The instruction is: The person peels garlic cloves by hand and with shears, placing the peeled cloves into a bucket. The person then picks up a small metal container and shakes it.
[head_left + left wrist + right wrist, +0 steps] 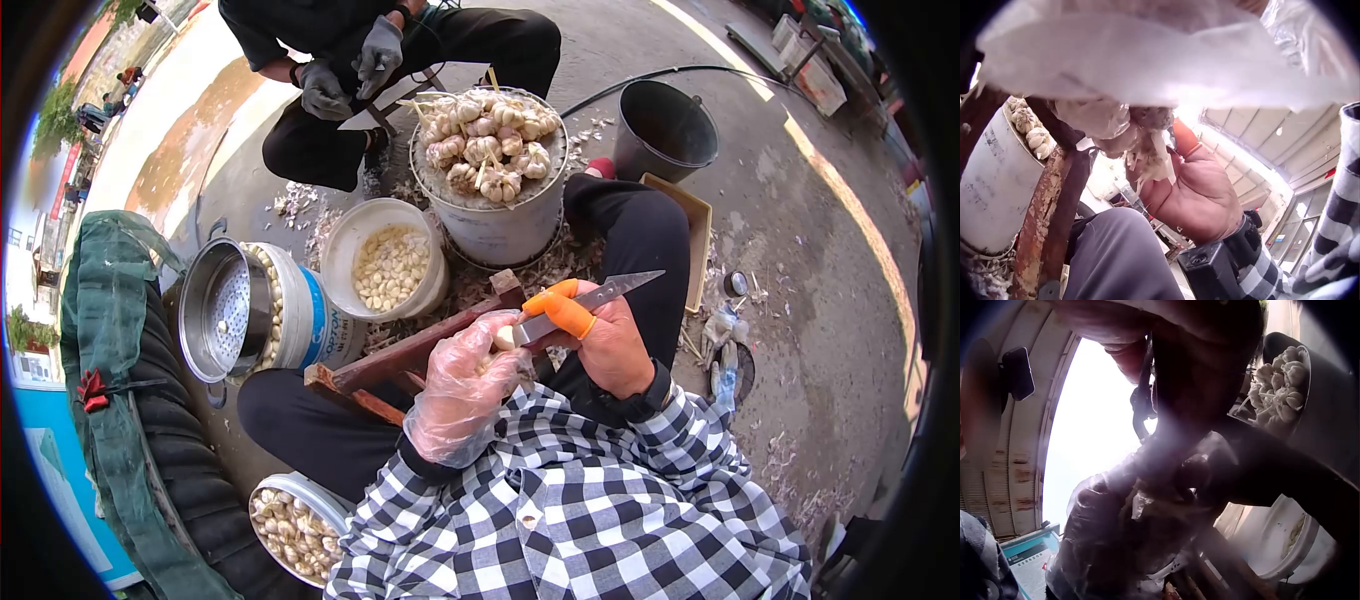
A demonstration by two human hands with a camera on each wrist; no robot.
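My left hand [458, 388], in a clear plastic glove, holds garlic in front of my lap. A pale garlic clove [504, 338] shows at its fingertips. Papery garlic skin [1155, 161] hangs below those fingers in the left wrist view. My right hand [612, 348] grips a knife [600, 296], with orange covers [562, 310] on its thumb and a finger. The blade points up and right, away from the left hand, while the knife's other end lies against the clove. Glare and shadow blur the grip in the right wrist view.
Garlic bulbs [488, 140] are heaped on a white bucket [500, 232] ahead. Left stand a tub [338, 250] of peeled cloves and a steel strainer pot [192, 310]. A wooden frame [430, 340] crosses before my knees. Opposite sits a person in grey gloves [380, 55]. A black bucket [640, 165] stands right.
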